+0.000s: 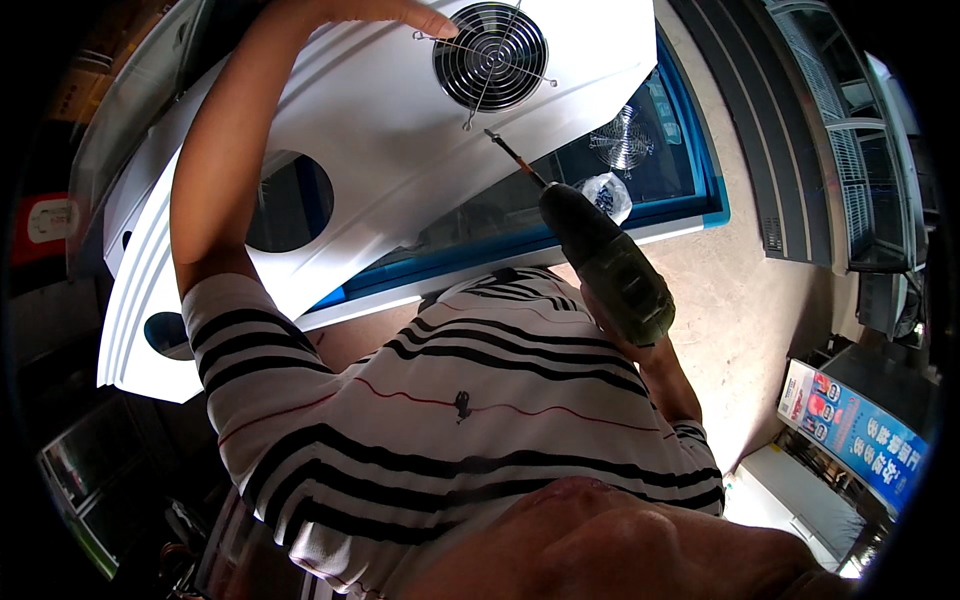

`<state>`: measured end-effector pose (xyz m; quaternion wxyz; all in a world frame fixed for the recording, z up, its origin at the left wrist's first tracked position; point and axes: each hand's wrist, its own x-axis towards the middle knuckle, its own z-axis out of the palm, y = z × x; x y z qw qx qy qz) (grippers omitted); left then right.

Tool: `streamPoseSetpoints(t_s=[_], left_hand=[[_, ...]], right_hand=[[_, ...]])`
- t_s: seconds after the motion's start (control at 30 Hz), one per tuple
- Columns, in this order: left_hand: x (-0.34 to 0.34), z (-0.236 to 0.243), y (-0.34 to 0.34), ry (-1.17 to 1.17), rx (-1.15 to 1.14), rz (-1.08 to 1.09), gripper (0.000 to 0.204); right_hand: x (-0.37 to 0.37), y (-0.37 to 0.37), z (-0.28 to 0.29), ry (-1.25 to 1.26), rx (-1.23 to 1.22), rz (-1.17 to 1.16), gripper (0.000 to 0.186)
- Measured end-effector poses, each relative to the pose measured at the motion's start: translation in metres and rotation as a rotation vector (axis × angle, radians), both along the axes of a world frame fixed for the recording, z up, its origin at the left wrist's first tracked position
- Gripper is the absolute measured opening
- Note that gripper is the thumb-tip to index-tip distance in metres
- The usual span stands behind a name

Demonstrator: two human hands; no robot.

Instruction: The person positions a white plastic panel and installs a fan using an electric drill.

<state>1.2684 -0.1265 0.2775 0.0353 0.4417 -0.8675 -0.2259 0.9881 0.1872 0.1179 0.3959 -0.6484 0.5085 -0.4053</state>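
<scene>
A round wire fan guard [490, 60] with looped mounting ends lies against a white moulded panel [390, 170] at the top. One outstretched finger of my left hand [390, 10] touches the guard's left loop; the rest of that hand is partly cut off by the upper edge. My right hand [600, 312] is wrapped round a dark green and black power drill [610, 265], which hides most of it. The drill's long bit points up and left, its tip just below the guard's lower loop and apart from it.
Under the panel is a blue-framed glass top [570, 225]. On it lie another wire fan guard [622, 140] and a clear plastic bag [607, 197] of small parts. The panel has a large round hole [295, 202]. Glass-fronted cabinets [850, 130] stand at the right, near a blue printed box [855, 435].
</scene>
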Motion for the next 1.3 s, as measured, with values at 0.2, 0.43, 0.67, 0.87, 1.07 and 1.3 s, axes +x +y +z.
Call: streamPoseSetpoints(t_s=[0.2, 0.43, 0.67, 0.87, 1.07, 1.3], left_hand=[[-0.001, -0.001, 0.001, -0.026, -0.023, 0.024, 0.111], [-0.003, -0.003, 0.001, -0.02, -0.02, 0.019, 0.104], [-0.008, 0.003, 0.01, 0.05, 0.07, -0.03, 0.087], [-0.009, 0.002, 0.01, 0.073, 0.094, -0.028, 0.084], [-0.009, 0.002, 0.014, 0.057, 0.0, 0.031, 0.09], [-0.019, 0.007, 0.023, 0.068, 0.067, -0.039, 0.094]], right_hand=[[0.009, -0.008, 0.012, 0.011, 0.059, 0.0, 0.033], [0.013, -0.011, 0.011, -0.06, 0.118, -0.039, 0.036], [0.011, -0.012, 0.013, -0.045, 0.13, -0.027, 0.035], [0.011, -0.013, 0.016, -0.024, 0.157, -0.014, 0.04], [0.011, -0.014, 0.032, 0.03, 0.169, -0.024, 0.042], [0.002, -0.008, 0.034, 0.109, 0.2, -0.076, 0.04]])
